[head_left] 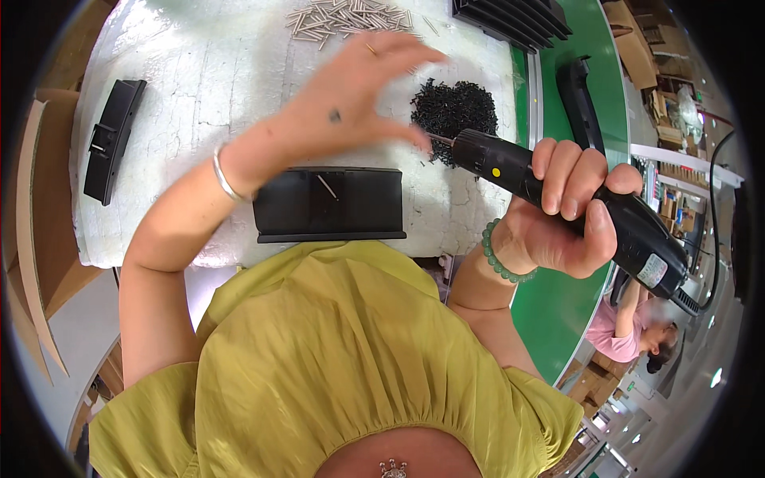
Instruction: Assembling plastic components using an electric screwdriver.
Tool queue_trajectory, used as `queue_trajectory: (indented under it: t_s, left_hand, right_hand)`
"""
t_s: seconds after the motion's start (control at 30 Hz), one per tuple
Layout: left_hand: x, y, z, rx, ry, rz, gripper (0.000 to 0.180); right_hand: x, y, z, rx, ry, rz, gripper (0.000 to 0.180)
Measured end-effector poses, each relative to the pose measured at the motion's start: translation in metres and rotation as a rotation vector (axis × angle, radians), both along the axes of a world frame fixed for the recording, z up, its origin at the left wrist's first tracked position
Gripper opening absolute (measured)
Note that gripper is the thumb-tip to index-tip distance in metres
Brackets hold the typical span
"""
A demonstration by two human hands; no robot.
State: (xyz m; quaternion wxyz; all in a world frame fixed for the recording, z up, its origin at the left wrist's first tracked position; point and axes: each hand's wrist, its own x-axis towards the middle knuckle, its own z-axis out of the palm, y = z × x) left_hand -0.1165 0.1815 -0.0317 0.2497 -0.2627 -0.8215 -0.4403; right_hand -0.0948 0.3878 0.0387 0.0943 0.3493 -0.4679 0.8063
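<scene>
My right hand (pixel 570 211) is wrapped round a black electric screwdriver (pixel 510 169), its bit pointing left. My left hand (pixel 343 107) hovers over the white work surface, slightly blurred, with thumb and fingers spread and no object visible between them. Its thumb is close to the screwdriver bit; in depth I cannot tell whether they touch. Behind the bit lies a heap of small black screws (pixel 456 111). A flat black rectangular part (pixel 358 209) rests in front of me, with a thin silver pin (pixel 327 187) on it. Beyond my left hand is a pile of silver pins (pixel 351 17).
Another black part (pixel 115 143) lies at the left. Ribbed black pieces (pixel 518 20) sit at the far right, and a curved black piece (pixel 580 103) on the green surface (pixel 550 319). The screwdriver's cable (pixel 715 215) loops at right. A person in pink (pixel 617 334) is farther off.
</scene>
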Motion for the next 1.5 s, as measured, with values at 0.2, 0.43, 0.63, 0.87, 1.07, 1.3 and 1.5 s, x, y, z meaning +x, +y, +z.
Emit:
queue_trajectory:
  t_s: [0.2,0.43,0.63,0.87,1.07,1.3,1.5]
  left_hand:
    - [-0.031,-0.067,-0.016,-0.513,-0.387,0.46,0.019]
    - [-0.054,-0.079,-0.006,-0.582,-0.636,0.346,0.014]
    - [-0.005,-0.08,0.017,-0.42,-0.689,0.021,0.011]
    - [0.042,-0.085,-0.007,0.017,-0.676,0.125,0.011]
    - [0.04,-0.095,-0.018,0.346,-0.923,0.03,0.015]
    - [0.087,-0.053,0.001,-0.025,-0.349,0.073,0.015]
    - [0.102,-0.044,-0.018,-0.038,-0.359,0.146,0.013]
  right_hand:
    - [0.002,-0.004,0.001,-0.048,-0.02,0.023,0.03]
    - [0.008,-0.007,0.002,-0.022,-0.044,0.013,0.031]
    - [0.012,-0.003,0.003,-0.015,-0.022,0.055,0.033]
    - [0.011,-0.028,-0.001,0.036,-0.006,0.229,0.033]
    - [0.02,-0.036,0.003,0.101,-0.079,0.24,0.029]
    - [0.037,-0.036,0.006,0.174,-0.102,0.212,0.028]
    - [0.038,-0.043,-0.005,0.255,-0.085,0.25,0.03]
